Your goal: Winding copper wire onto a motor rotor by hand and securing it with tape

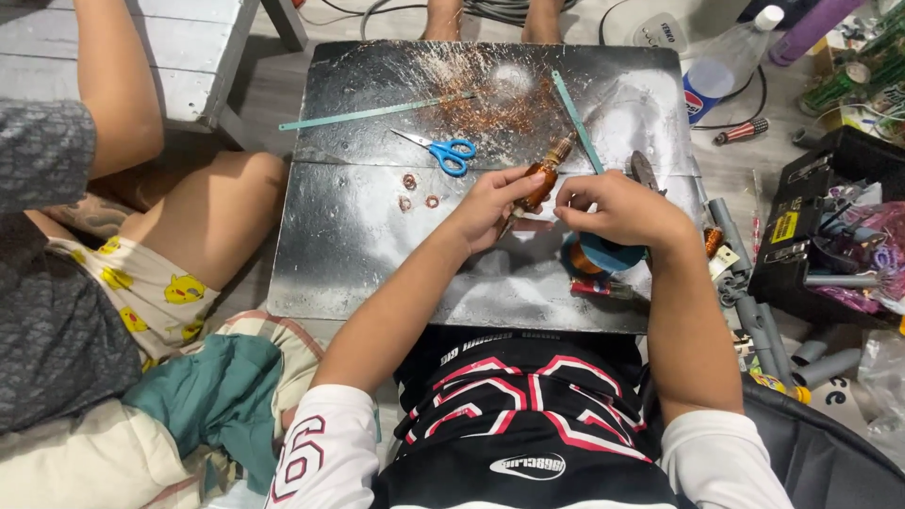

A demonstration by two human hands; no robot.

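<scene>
My left hand (487,203) pinches a small brown, copper-wound part (544,175) over a shiny metal sheet (358,245). My right hand (617,205) is closed beside it, fingertips by the lower end of a thin teal strip (575,118); I cannot tell what it grips. Under that hand sits a dark blue roll of tape (603,254). Blue-handled scissors (443,151) lie just left of my left hand, with three small copper rings (415,193) below them.
A second teal strip (372,113) and loose copper wire (490,99) lie on the sheet's far part. Another person's legs (212,217) sit at the left. A plastic bottle (726,66), a screwdriver (740,132), grey pipes (764,320) and a black toolbox (820,207) crowd the right.
</scene>
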